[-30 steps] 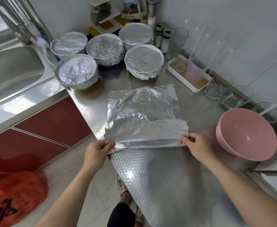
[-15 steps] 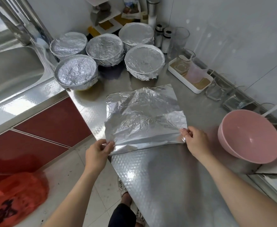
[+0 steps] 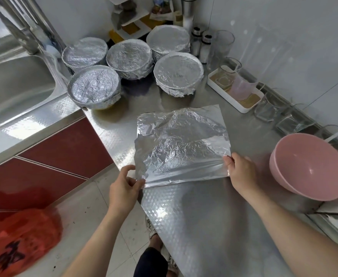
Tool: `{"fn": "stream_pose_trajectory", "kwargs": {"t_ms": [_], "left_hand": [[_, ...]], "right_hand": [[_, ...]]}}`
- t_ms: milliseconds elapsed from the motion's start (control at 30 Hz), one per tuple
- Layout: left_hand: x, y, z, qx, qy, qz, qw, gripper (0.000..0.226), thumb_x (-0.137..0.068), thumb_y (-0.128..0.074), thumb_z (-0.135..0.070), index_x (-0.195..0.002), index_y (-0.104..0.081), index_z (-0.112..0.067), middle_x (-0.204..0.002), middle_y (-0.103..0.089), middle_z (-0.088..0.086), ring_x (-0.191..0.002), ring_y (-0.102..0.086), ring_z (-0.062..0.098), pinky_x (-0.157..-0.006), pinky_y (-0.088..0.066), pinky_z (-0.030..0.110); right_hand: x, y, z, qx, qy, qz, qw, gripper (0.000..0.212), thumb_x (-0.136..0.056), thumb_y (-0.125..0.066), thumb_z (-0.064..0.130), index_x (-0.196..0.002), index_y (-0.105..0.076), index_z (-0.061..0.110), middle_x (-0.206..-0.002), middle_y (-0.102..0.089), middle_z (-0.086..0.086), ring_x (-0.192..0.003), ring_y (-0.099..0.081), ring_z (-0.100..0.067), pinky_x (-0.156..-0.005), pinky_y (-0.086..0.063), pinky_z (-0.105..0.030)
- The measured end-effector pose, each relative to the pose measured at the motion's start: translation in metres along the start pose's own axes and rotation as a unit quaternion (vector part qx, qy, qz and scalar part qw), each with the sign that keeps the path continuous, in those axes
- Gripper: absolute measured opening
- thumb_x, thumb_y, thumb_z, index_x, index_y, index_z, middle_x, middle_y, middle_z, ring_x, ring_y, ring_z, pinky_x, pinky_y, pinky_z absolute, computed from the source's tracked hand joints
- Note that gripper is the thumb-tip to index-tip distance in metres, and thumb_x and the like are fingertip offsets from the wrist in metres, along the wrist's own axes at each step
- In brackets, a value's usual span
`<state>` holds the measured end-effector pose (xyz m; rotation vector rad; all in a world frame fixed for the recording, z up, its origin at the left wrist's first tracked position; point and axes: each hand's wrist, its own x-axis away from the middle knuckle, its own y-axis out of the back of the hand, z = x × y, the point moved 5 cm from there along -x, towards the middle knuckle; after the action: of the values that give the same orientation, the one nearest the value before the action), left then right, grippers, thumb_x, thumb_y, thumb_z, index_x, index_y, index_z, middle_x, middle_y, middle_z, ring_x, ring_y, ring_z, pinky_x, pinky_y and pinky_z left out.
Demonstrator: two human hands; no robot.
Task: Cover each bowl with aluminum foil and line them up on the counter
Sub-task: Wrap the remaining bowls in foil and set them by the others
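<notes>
A crinkled foil sheet [image 3: 180, 144], roughly square and creased all over, lies on the embossed steel counter [image 3: 204, 220] with its near edge lifted. The left grip [image 3: 124, 188] pinches its near left corner between thumb and fingers; the right grip [image 3: 242, 172] is clamped on its near right corner. A smooth, round pink bowl [image 3: 312, 168] stands uncovered and tilted, near the right grip. At the counter's far end, five foil-covered bowls [image 3: 133, 58] cluster beside the steel sink [image 3: 14, 86], their wrinkled tops stretched flat.

foil sheet [image 3: 181, 140] on counter [image 3: 204, 216], covered bowls [image 3: 132, 58] behind, open bowl [image 3: 309, 166] right
</notes>
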<state>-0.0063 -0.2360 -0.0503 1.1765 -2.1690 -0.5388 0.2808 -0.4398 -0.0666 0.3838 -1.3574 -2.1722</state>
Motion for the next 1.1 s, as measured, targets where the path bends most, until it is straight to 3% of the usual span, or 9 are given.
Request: {"fn": "stream_pose_trajectory", "kwargs": {"t_ms": [100,200,267,400,600,767,900,1000,1100], "left_hand": [[0.002,-0.001,-0.005,-0.040,-0.032,-0.004,0.999,0.036,-0.087,-0.071,-0.020,-0.111,-0.047,-0.030,-0.059,-0.064,-0.005,-0.055,-0.059,0.000,-0.047,-0.034,0.011],[0.003,-0.001,-0.009,-0.108,-0.076,0.019,0.991,0.026,-0.091,-0.067,-0.023,-0.110,-0.052,-0.031,-0.058,-0.062,-0.009,-0.055,-0.058,0.001,-0.048,-0.033,0.010],[0.000,-0.002,-0.008,-0.157,-0.103,0.023,0.982,0.020,-0.093,-0.064,-0.026,-0.112,-0.061,-0.033,-0.063,-0.064,-0.011,-0.058,-0.058,0.002,-0.054,-0.038,0.018],[-0.005,-0.006,-0.005,-0.205,-0.148,0.020,0.967,0.022,-0.094,-0.062,-0.029,-0.113,-0.072,-0.031,-0.084,-0.068,-0.007,-0.075,-0.064,0.018,-0.061,-0.040,0.027],[-0.006,-0.009,-0.002,-0.259,-0.155,0.023,0.953,0.030,-0.095,-0.058,-0.037,-0.123,-0.066,-0.033,-0.073,-0.049,-0.011,-0.070,-0.055,0.019,-0.058,-0.031,0.028],[-0.001,-0.009,-0.003,-0.275,-0.129,0.038,0.952,0.046,-0.088,-0.058,-0.057,-0.130,-0.057,-0.039,-0.080,-0.053,-0.011,-0.081,-0.060,0.019,-0.060,-0.035,0.028],[0.001,-0.010,-0.010,-0.295,-0.108,0.035,0.949,0.055,-0.080,-0.059,-0.068,-0.129,-0.053,-0.044,-0.096,-0.064,-0.011,-0.089,-0.062,0.016,-0.061,-0.038,0.026],[0.003,-0.013,-0.012,-0.319,-0.098,0.027,0.942,0.061,-0.076,-0.059,-0.074,-0.129,-0.048,-0.044,-0.107,-0.065,-0.010,-0.092,-0.065,0.018,-0.067,-0.047,0.028],[0.004,-0.014,-0.012,-0.326,-0.088,0.015,0.941,0.063,-0.074,-0.058,-0.076,-0.128,-0.046,-0.044,-0.107,-0.065,-0.008,-0.090,-0.066,0.019,-0.070,-0.051,0.030]], "right_hand": [[0.004,0.002,-0.001,-0.009,-0.001,-0.021,1.000,0.038,-0.097,-0.051,0.033,-0.075,-0.056,0.002,-0.068,-0.058,-0.024,-0.076,-0.052,-0.041,-0.065,-0.042,-0.045],[0.007,0.001,-0.004,-0.012,-0.005,-0.043,0.999,0.039,-0.094,-0.050,0.037,-0.072,-0.054,0.004,-0.064,-0.059,-0.020,-0.073,-0.051,-0.040,-0.063,-0.045,-0.046],[0.006,-0.002,-0.004,-0.013,-0.020,-0.040,0.999,0.033,-0.093,-0.058,0.029,-0.074,-0.055,0.004,-0.066,-0.060,-0.021,-0.076,-0.052,-0.040,-0.065,-0.044,-0.046],[0.006,-0.001,-0.007,0.000,-0.038,-0.057,0.998,0.021,-0.091,-0.061,0.026,-0.082,-0.059,0.007,-0.070,-0.064,-0.019,-0.078,-0.052,-0.040,-0.066,-0.044,-0.045],[0.005,-0.006,-0.007,0.017,-0.040,-0.078,0.996,0.013,-0.091,-0.060,0.025,-0.098,-0.059,0.014,-0.068,-0.067,-0.014,-0.076,-0.053,-0.039,-0.066,-0.046,-0.043],[0.009,-0.001,-0.002,0.055,-0.042,-0.087,0.994,0.024,-0.091,-0.060,0.019,-0.113,-0.061,0.009,-0.081,-0.066,-0.024,-0.081,-0.057,-0.043,-0.066,-0.043,-0.043],[0.014,0.006,0.005,0.091,-0.063,-0.108,0.988,0.031,-0.087,-0.062,0.019,-0.118,-0.060,0.011,-0.103,-0.063,-0.019,-0.098,-0.055,-0.040,-0.078,-0.041,-0.046],[0.026,0.008,0.046,0.085,0.055,-0.142,0.985,0.039,-0.087,-0.052,0.018,-0.124,-0.058,0.010,-0.120,-0.059,-0.014,-0.110,-0.053,-0.037,-0.086,-0.044,-0.048],[0.062,-0.034,0.109,0.077,0.204,-0.049,0.975,0.048,-0.093,-0.039,0.026,-0.136,-0.050,0.008,-0.142,-0.050,-0.009,-0.134,-0.043,-0.030,-0.106,-0.030,-0.049]]}}
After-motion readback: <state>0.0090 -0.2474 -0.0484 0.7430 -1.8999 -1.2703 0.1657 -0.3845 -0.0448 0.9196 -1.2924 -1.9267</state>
